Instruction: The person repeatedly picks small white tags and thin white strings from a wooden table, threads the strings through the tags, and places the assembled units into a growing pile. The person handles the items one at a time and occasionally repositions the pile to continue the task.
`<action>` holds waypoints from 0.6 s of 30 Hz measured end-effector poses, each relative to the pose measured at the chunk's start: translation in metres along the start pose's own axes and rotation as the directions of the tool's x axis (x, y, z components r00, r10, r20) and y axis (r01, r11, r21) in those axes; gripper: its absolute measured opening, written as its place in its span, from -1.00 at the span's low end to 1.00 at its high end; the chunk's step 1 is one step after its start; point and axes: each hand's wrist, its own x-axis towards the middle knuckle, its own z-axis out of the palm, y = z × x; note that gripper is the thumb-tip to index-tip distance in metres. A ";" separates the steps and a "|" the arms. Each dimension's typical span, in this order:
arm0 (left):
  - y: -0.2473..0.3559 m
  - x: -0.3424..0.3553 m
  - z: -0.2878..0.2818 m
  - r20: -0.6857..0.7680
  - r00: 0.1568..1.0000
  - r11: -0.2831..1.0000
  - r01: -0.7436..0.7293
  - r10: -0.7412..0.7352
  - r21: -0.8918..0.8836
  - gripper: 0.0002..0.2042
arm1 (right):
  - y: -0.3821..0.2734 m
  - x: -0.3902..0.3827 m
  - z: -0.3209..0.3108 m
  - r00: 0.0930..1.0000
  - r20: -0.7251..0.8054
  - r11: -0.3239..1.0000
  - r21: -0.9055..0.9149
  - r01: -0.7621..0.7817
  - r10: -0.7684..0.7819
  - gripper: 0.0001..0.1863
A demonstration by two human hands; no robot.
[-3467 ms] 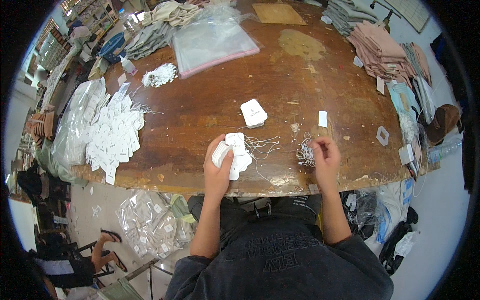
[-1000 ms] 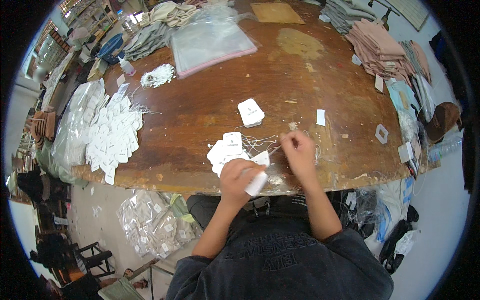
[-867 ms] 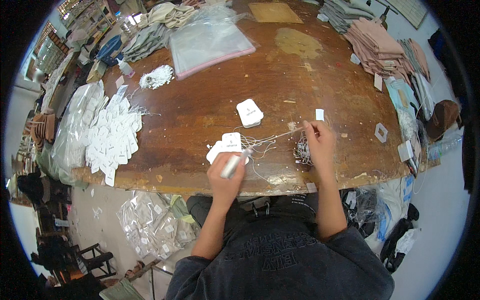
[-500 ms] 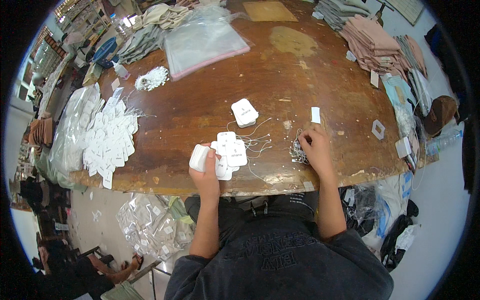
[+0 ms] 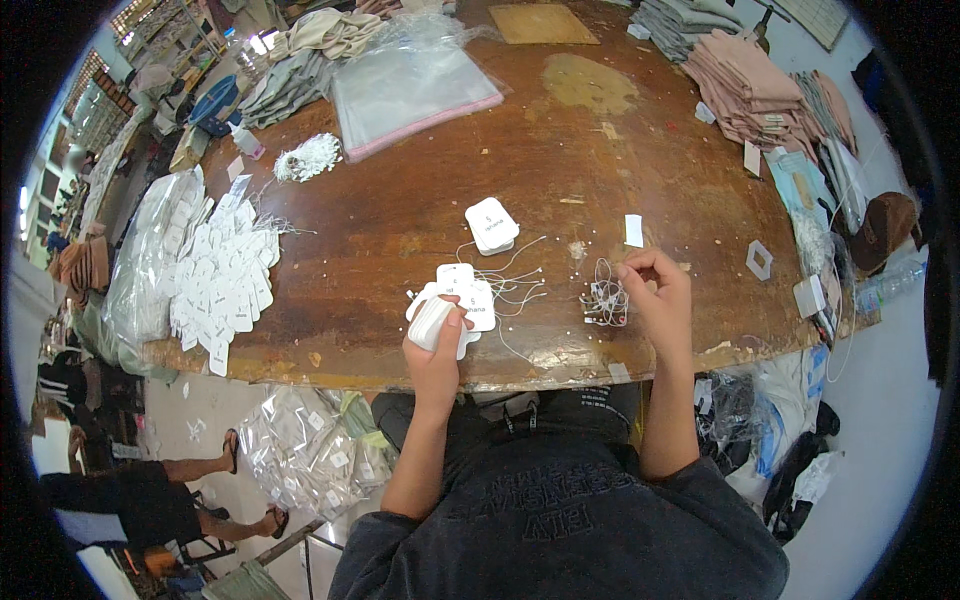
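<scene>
The person's left hand (image 5: 432, 362) is closed around a thick white stack of tags (image 5: 428, 325), just above the near edge of the wooden counter (image 5: 600, 180). From where I stand, the stack is tilted, its long axis running from near left to far right, so the upper end points away from the person and rightward. The thumb lies along its right side; the other fingers are mostly hidden behind it. That forearm reaches forward, leaning slightly right.

Just beyond the hand, loose tags (image 5: 481, 305) overlap on the counter, their white strings (image 5: 520, 285) fanning out to the right. A small tag pile (image 5: 491, 226) sits farther off, its long axis mostly pointing away and tipping left at the far end.

The right hand (image 5: 660, 290) comes nearly straight forward, then bends left at the wrist. Its thumb and forefinger are close together beside a tangled string bundle (image 5: 605, 298), whose loops stretch lengthwise away from the person. Whether those fingers meet, or have a string between them, I can't tell.
</scene>
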 end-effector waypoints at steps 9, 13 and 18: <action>0.003 -0.006 0.018 0.095 0.995 1.000 -0.011 0.010 0.009 -0.81 | -0.001 -0.004 -0.009 0.998 -0.054 0.999 -0.016 0.033 -0.034 -0.93; 0.001 -0.012 0.025 0.153 0.986 0.998 0.064 -0.063 -0.004 -0.81 | 0.008 -0.004 -0.004 1.000 -0.029 0.998 -0.059 -0.003 0.001 -0.92; -0.003 -0.018 0.028 0.208 0.973 0.995 0.090 -0.098 0.045 -0.82 | 0.012 -0.007 0.003 0.994 -0.042 0.995 -0.009 0.099 -0.099 -0.90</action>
